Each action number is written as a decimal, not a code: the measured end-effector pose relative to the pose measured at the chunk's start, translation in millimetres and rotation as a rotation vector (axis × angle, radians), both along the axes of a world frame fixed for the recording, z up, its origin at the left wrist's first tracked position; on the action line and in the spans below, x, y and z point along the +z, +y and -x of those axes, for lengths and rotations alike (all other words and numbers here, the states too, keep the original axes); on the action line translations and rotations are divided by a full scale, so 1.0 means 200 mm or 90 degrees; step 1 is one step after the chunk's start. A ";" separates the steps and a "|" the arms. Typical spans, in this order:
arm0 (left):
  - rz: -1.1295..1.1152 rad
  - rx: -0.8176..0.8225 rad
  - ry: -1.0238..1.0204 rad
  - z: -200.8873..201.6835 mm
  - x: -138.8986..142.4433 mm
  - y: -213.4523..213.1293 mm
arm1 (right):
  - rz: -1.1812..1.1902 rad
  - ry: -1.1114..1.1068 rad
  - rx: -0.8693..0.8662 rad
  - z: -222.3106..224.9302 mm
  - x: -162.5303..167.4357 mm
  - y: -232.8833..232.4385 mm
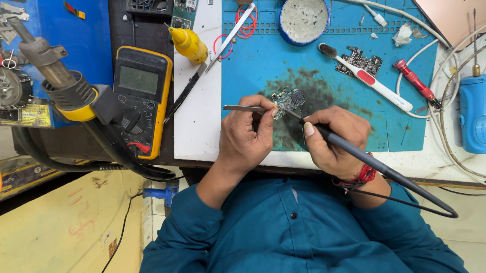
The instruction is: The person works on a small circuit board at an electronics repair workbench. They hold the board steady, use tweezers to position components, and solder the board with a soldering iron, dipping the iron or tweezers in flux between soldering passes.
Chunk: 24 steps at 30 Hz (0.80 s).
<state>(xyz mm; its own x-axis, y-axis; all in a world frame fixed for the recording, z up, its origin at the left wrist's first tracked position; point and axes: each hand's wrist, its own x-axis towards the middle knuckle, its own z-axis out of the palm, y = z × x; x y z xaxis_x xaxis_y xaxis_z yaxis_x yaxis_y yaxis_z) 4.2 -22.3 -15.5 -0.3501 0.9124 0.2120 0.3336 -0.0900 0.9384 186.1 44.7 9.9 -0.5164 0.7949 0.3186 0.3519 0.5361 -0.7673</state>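
Soldering on the board (289,100) is judged to be in hand: tweezers (244,107) are gripped in the left hand (247,135), an iron (364,157) in the right hand (330,141). A steady tip on the board is called for.

Iron tip (292,114) contact on board (288,100) unclear.

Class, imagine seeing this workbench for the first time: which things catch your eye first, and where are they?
At centre, the left hand holds tweezers and the right hand a soldering iron over a small circuit board on the blue mat. A yellow multimeter lies to the left, a white toothbrush to the right.
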 end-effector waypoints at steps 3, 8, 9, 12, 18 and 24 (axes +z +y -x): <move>0.002 0.000 0.002 0.00 0.00 0.00 | -0.006 0.003 -0.005 0.00 0.00 0.00; 0.003 -0.002 0.003 0.00 0.00 0.00 | -0.004 -0.004 -0.001 0.00 0.00 0.00; 0.001 -0.001 0.004 0.00 0.00 0.00 | -0.004 -0.003 -0.004 0.00 0.00 0.00; 0.001 0.001 0.001 0.00 0.00 0.00 | 0.001 0.001 -0.005 0.00 0.00 0.00; 0.002 0.000 -0.001 0.00 0.00 0.00 | -0.002 0.002 -0.007 0.00 -0.01 0.00; -0.001 -0.002 0.003 0.00 -0.01 0.00 | 0.001 0.001 0.002 0.00 0.00 0.00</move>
